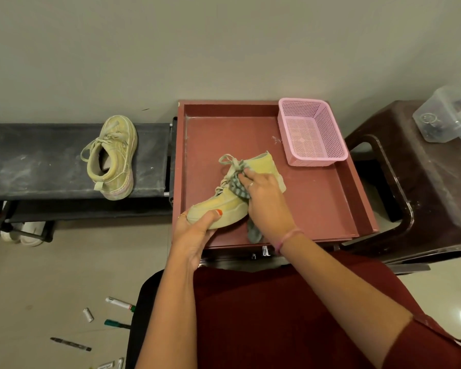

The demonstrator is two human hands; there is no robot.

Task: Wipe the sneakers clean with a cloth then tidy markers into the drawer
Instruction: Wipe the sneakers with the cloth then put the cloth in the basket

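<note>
Sneaker number one (224,201) — a pale yellow lace-up — is lying on its side inside the reddish-brown drawer (317,198), its toe pointing toward the near-left corner and its heel toward the pink basket (313,131) that is sitting in the drawer's far right corner. The left hand (197,230) is gripping the toe, thumb curling over the top of the upper, while the right hand (266,198) is pressing a grey checked cloth (238,186) against the laces and side of the shoe; its fingers are bunching the cloth, and a loose end is hanging down past the wrist onto the drawer's front edge. The two hands are working close together on the one shoe but are not touching each other. A second sneaker (113,155) is resting upright on the dark rack (37,161) to the left, well apart from the drawer. Several markers (120,304) are lying scattered on the pale floor at lower left — some with green caps, some dark. A brown stool (421,187) is standing to the right of the drawer, carrying a clear plastic box (447,115).
</note>
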